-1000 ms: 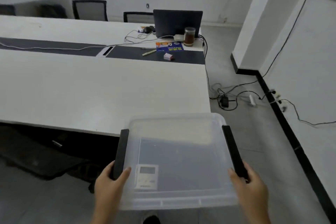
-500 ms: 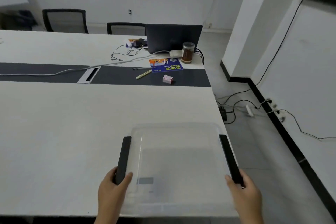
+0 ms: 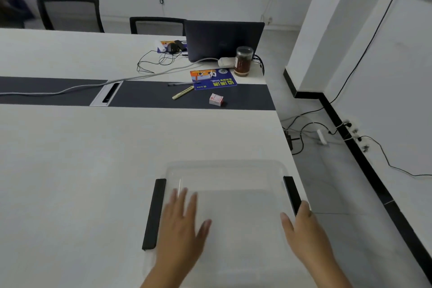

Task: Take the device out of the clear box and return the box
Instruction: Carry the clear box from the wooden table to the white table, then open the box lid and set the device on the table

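Observation:
The clear box [image 3: 236, 184] with a clear lid rests on the white table [image 3: 81, 170] close to its right edge. A black latch runs along each side, the left latch [image 3: 154, 214] and the right latch [image 3: 291, 192]. My left hand [image 3: 182, 229] lies above the lid with fingers spread, holding nothing. My right hand [image 3: 304, 231] grips the box's right side at the near end of the right latch, thumb on the lid. The device is out of sight, in the part of the box my left hand covers.
At the far right of the table stand a dark laptop [image 3: 224, 40], a brown jar [image 3: 243, 61], a blue leaflet [image 3: 214, 78], a yellow pen [image 3: 183, 92], a small red-white box [image 3: 216, 99] and cables. Two chairs stand behind. Floor cables lie right of the table.
The box came forward from off the table's front edge onto the table. My left hand let go of the left latch and moved over the lid, fingers spread.

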Available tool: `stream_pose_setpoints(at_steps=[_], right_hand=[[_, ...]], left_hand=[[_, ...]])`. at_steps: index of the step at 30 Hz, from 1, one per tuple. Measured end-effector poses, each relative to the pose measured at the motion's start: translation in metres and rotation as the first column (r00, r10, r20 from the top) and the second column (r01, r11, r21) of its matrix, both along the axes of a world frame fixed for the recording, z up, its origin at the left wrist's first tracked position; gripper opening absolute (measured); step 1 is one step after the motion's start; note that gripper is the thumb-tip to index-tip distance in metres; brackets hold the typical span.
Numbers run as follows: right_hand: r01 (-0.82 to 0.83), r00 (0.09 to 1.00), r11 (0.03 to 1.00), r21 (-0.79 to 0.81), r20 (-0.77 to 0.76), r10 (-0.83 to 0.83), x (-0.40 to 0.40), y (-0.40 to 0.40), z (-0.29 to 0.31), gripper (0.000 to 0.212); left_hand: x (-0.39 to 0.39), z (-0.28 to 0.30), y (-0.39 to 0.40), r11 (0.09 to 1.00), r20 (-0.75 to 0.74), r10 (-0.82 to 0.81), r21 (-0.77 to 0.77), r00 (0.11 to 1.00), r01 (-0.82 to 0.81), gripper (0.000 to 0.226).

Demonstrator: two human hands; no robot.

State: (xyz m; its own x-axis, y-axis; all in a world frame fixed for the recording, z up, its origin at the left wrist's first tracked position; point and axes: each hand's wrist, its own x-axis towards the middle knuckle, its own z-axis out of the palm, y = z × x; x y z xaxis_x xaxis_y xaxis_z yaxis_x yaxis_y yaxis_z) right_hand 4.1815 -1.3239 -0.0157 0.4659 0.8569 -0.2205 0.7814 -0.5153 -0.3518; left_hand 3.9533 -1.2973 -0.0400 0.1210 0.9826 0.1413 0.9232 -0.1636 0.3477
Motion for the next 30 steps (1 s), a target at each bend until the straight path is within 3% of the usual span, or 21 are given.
stream_pose_setpoints(at_steps=[3,8,13,16,18,21,24,26,28,30], right_hand=[[-0.054,0.998,0.998,-0.042,0.037,0.055,0.005,0.004,-0.003,0.037],[-0.133,0.989,0.991,0.013,0.066,0.132,0.011,0.001,-0.006,0.019],[-0.08,0.974,0.995,0.063,-0.208,0.091,0.019,-0.001,-0.004,0.016],[0.05,0.904,0.994,0.093,-0.428,-0.005,0.031,-0.005,-0.002,0.024],[0.075,0.894,0.994,0.082,-0.447,-0.031,0.038,-0.006,-0.004,0.026],[0.069,0.957,0.994,0.079,-0.285,-0.043,0.037,-0.002,-0.005,0.041],[-0.066,0.992,0.967,0.244,-0.086,0.09,0.017,0.004,-0.005,0.071],[-0.23,0.973,0.949,0.217,0.028,0.229,-0.008,0.012,-0.009,0.075],[-0.389,0.915,0.909,0.153,0.183,0.36,-0.029,0.018,-0.009,0.078],[-0.485,0.862,0.87,0.09,0.217,0.458,-0.036,0.023,-0.017,0.103]], left_hand=[[0.012,-0.005,0.004,0.989,-0.111,-0.062,-0.143,0.992,0.046,0.058],[0.011,-0.006,0.004,0.974,-0.12,-0.06,-0.225,0.991,0.032,0.058],[0.013,0.001,0.003,0.964,-0.165,-0.05,-0.267,0.985,0.004,0.066],[0.014,0.001,0.002,0.962,-0.153,-0.046,-0.273,0.987,0.003,0.073],[0.014,0.001,0.001,0.958,-0.174,-0.051,-0.287,0.983,-0.001,0.068],[0.013,0.001,0.002,0.966,-0.18,-0.065,-0.257,0.982,0.017,0.061],[0.012,-0.003,0.003,0.994,-0.095,-0.016,-0.112,0.995,0.005,0.062],[0.012,-0.001,0.002,1.0,0.034,0.021,-0.018,0.999,-0.02,0.067],[0.006,0.008,0.002,0.992,0.082,0.124,0.029,0.989,-0.127,0.053],[-0.007,0.013,0.004,0.956,0.041,0.293,-0.029,0.955,-0.292,0.048]])
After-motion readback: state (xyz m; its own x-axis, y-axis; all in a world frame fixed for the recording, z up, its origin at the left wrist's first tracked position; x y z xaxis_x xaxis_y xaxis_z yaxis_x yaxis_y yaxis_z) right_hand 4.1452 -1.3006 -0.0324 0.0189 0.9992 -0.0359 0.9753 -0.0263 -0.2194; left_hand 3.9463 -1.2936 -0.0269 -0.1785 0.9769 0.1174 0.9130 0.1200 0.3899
